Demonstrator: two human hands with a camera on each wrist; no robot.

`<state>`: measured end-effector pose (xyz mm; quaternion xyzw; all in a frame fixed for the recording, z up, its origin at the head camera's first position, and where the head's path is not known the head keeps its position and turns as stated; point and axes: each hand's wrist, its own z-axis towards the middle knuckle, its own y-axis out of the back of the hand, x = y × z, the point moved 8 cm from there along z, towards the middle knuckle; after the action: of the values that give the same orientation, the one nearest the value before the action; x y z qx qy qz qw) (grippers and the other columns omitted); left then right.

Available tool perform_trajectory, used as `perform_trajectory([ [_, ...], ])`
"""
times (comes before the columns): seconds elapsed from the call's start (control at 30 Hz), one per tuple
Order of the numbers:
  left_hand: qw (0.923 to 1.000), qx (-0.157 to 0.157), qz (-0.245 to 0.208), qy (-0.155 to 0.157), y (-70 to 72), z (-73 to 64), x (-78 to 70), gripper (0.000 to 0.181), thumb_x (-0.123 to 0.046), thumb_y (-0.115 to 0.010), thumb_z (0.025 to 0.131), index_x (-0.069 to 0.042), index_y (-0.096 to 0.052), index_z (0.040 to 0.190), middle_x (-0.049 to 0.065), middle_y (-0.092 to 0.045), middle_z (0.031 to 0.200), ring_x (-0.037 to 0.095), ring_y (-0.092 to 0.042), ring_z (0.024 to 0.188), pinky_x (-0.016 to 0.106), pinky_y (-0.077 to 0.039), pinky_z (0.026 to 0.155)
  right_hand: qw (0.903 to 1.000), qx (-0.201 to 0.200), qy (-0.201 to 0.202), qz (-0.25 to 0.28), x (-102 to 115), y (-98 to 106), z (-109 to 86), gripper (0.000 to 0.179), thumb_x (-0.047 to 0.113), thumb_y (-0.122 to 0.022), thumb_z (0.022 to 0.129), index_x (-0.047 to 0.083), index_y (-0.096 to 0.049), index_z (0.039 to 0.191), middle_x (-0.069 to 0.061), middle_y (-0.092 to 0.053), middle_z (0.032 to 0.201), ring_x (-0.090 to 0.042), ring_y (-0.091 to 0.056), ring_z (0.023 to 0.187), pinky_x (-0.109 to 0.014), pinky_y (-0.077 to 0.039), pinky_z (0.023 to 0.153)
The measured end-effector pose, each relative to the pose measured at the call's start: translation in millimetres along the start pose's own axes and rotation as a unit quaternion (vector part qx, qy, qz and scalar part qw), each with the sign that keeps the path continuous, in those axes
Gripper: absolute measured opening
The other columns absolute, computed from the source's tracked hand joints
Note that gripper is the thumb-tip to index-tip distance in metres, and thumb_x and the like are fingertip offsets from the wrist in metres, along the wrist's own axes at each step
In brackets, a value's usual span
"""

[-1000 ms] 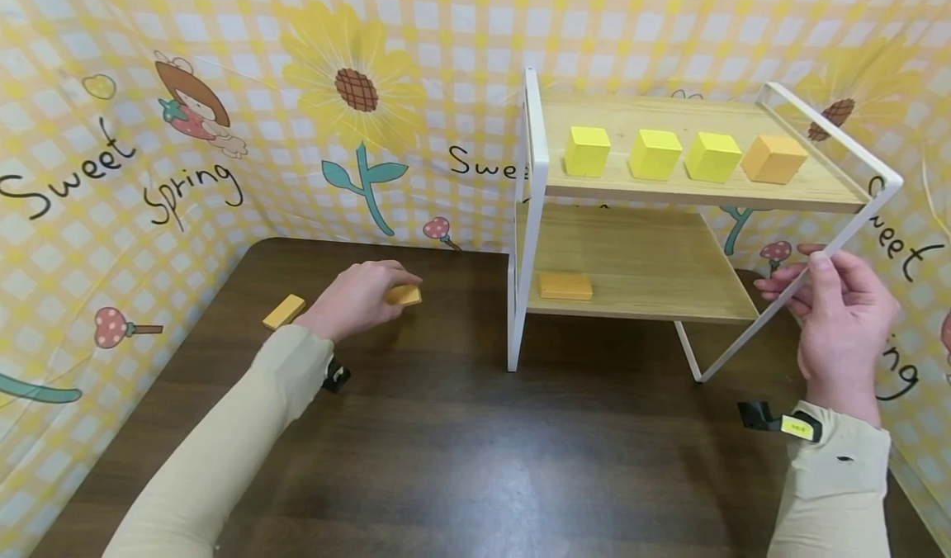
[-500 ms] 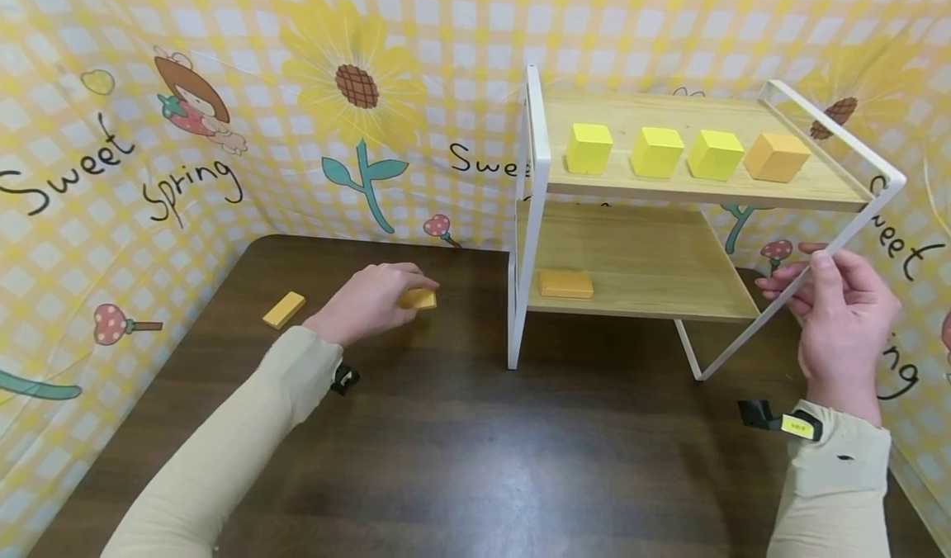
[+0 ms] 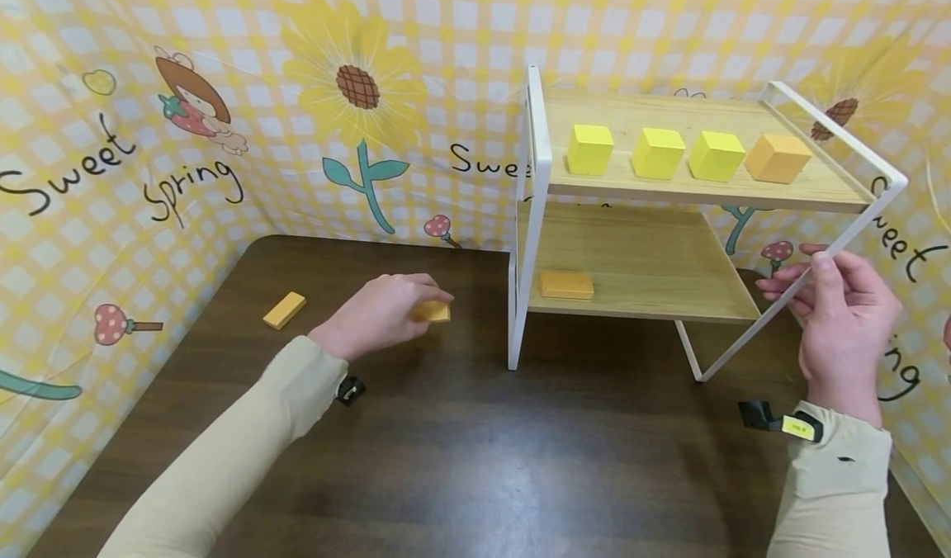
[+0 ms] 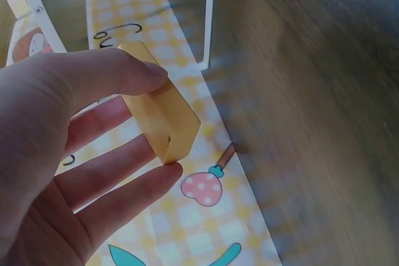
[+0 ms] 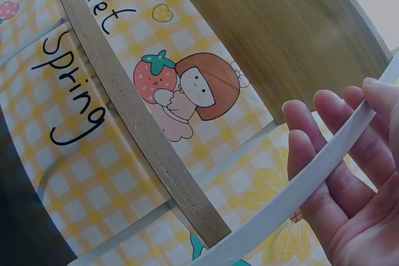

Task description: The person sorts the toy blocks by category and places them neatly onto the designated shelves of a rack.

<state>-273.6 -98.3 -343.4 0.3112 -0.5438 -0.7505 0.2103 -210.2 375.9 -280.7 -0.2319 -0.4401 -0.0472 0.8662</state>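
Observation:
My left hand (image 3: 382, 314) pinches an orange-yellow rectangular block (image 4: 161, 113) between thumb and fingers, left of the two-tier shelf (image 3: 654, 199). The fingers hide part of the block in the head view. On the right, my right hand (image 3: 847, 327) holds the shelf's white side frame (image 5: 293, 197), thumb in front and fingers behind. A similar flat orange block (image 3: 566, 284) lies at the left of the lower board. Along the upper board's front stand yellow cubes (image 3: 590, 150) and, rightmost, an orange cube (image 3: 778, 158).
Another flat orange block (image 3: 285, 310) lies on the dark wooden table (image 3: 446, 459), left of my left hand. A yellow checked cloth (image 3: 297, 178) with printed flowers and lettering hangs behind the table and along both sides.
My left hand has moved right and slightly nearer to me with the block, toward the shelf. My right hand has stayed on the frame; the shelf and its blocks are where they were.

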Motion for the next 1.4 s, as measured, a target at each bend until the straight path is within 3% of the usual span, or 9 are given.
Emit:
perform_trajectory([
  [0.67,0.9987,0.015,0.016,-0.045,-3.0,3.5,-34.9,0.041,-0.003,-0.08,0.081,-0.008,-0.075,0.121,0.001,-0.069,0.108,0.015,-0.067,0.086,0.032,-0.056,0.077,0.9998,-0.007,-0.005,-0.016,0.7,2.2,-2.3,0.036,0.009,-0.065,0.1,-0.023,-0.059,0.115,-0.019,-0.066,0.075,-0.024,-0.071,0.06,-0.029,-0.06,0.061],
  [1.1,0.9938,0.02,0.043,-0.1,-5.1,3.8,-65.5,0.04,-0.006,-0.082,0.08,-0.009,-0.076,0.119,-0.001,-0.067,0.105,0.014,-0.067,0.087,0.032,-0.057,0.071,0.9999,-0.005,-0.005,-0.016,1.7,1.1,-1.2,0.036,0.01,-0.066,0.1,-0.023,-0.059,0.114,-0.019,-0.066,0.074,-0.024,-0.071,0.06,-0.03,-0.059,0.061],
  [1.4,0.9923,0.031,0.043,-0.112,-8.8,6.1,-75.1,0.04,-0.007,-0.083,0.081,-0.008,-0.075,0.12,-0.001,-0.066,0.104,0.014,-0.067,0.085,0.031,-0.057,0.072,0.9999,-0.005,-0.005,-0.012,0.6,-0.4,-0.4,0.034,0.01,-0.067,0.099,-0.021,-0.06,0.113,-0.02,-0.068,0.078,-0.025,-0.072,0.062,-0.03,-0.059,0.06],
])
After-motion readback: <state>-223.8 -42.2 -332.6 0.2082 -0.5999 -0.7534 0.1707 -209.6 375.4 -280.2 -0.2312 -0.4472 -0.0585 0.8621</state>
